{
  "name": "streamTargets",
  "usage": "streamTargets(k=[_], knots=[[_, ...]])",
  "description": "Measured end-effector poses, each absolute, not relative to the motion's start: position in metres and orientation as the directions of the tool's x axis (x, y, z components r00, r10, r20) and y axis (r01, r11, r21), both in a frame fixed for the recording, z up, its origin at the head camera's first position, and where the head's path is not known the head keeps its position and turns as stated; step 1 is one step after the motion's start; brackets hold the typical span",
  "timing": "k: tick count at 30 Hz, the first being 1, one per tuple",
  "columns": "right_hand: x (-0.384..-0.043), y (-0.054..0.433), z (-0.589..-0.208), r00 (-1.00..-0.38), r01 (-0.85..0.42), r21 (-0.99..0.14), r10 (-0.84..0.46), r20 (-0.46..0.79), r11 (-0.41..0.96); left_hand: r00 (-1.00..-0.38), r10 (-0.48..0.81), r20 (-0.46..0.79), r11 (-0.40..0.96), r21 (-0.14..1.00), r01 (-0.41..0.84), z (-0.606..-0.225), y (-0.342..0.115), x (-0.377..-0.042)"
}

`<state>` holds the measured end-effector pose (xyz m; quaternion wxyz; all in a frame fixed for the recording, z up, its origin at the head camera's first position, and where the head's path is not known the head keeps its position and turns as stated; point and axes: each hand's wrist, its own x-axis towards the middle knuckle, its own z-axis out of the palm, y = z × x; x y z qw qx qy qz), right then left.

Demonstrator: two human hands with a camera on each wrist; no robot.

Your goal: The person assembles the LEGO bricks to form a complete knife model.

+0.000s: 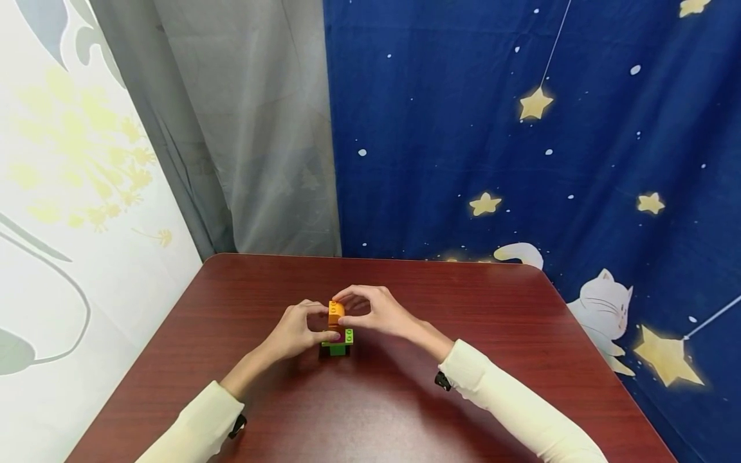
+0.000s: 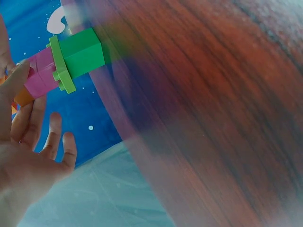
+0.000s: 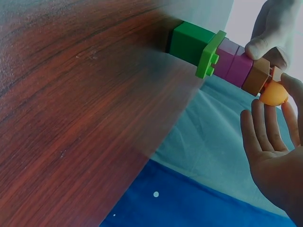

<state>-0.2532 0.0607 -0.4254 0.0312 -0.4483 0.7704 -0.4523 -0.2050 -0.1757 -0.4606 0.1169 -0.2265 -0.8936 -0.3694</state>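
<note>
A small tower of toy building blocks stands on the table between both hands. At its base is a green block [image 3: 190, 43], topped by a wider lime-green plate [image 3: 207, 59] with studs. Above the plate come two magenta blocks [image 3: 232, 59], then an orange-brown block [image 3: 256, 76]. A bright orange rounded block [image 1: 334, 312] is at the top. My left hand [image 1: 296, 331] pinches the tower around its upper magenta and orange-brown blocks, thumb on the near side. From the right, my right hand [image 1: 379, 313] pinches the rounded block between thumb and fingers, its lower fingers spread in the right wrist view.
The reddish-brown wooden table [image 1: 370, 418] has rounded far corners. Behind it hang a grey curtain [image 1: 278, 128] and a blue curtain [image 1: 428, 128] with stars and a white cat. A white patterned panel [image 1: 75, 212] lies along the left side.
</note>
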Motion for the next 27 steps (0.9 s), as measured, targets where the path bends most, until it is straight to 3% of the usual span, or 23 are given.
streamTargets(k=[16,27], knots=[[-0.248,0.058,-0.43,-0.581,-0.709,-0.674,-0.713,0.392,0.206,-0.874,0.316,0.369,0.645,0.592,0.483,-0.461,-0.175,-0.203],[-0.244,0.054,-0.442,-0.591,-0.697,-0.7,-0.678,0.438,0.156,-0.872,0.322,0.368,0.639,0.596,0.487,-0.462,-0.174,-0.203]])
